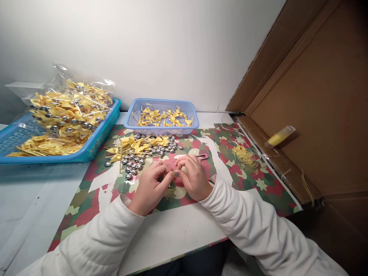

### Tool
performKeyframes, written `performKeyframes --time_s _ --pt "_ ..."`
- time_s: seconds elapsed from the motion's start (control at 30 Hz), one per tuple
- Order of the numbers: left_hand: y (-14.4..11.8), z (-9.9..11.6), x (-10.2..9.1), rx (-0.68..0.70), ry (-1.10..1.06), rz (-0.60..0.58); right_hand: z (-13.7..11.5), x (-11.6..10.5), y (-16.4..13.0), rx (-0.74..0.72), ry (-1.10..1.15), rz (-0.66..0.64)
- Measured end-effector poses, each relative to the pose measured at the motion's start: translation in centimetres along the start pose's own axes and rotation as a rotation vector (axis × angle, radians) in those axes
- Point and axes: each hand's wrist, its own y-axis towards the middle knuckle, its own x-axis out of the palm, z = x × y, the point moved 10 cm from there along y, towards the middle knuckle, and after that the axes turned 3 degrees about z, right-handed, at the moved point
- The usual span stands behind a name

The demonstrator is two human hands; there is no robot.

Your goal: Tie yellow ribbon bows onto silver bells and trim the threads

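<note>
My left hand (153, 184) and my right hand (194, 176) meet over the patterned sheet, fingertips pinched close together. Whatever lies between them is mostly hidden; a small yellowish bit shows at the fingertips, too small to name. Just beyond my left hand lies a heap of silver bells (133, 165). Yellow ribbon bows (138, 145) with gold cord rest among the bells. A pink tool with a looped end (202, 156) lies behind my right hand, partly covered by it.
A blue basket (161, 130) at the back holds bows with cords. At left, a larger blue basket (94, 147) carries a clear bag (71, 103) of bows and bells. Yellow thread scraps (244, 155) lie at right, near a cardboard wall (316, 96) with a yellow tube (280, 137).
</note>
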Motion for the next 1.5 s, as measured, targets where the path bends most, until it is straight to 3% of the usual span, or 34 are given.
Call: performKeyframes --time_s 0.47,0.63,0.9,1.23,1.5 --pt "0.1 0.3 0.5 0.014 0.045 -0.049 0.6 0.4 -0.2 0.042 -0.068 -0.026" --pt "0.1 -0.6 1.0 -0.072 -0.016 -0.094 -0.3 0.0 -0.2 -0.031 -0.06 0.019" --pt "0.0 -0.6 0.9 -0.076 -0.017 -0.094 -0.8 -0.3 -0.2 -0.083 -0.02 0.049" --pt "0.1 0.7 0.5 0.05 0.075 -0.089 -0.2 0.0 -0.2 -0.019 0.003 0.005" --pt "0.2 1.1 0.5 0.083 0.121 -0.107 -0.5 -0.3 -0.2 -0.063 0.043 0.044"
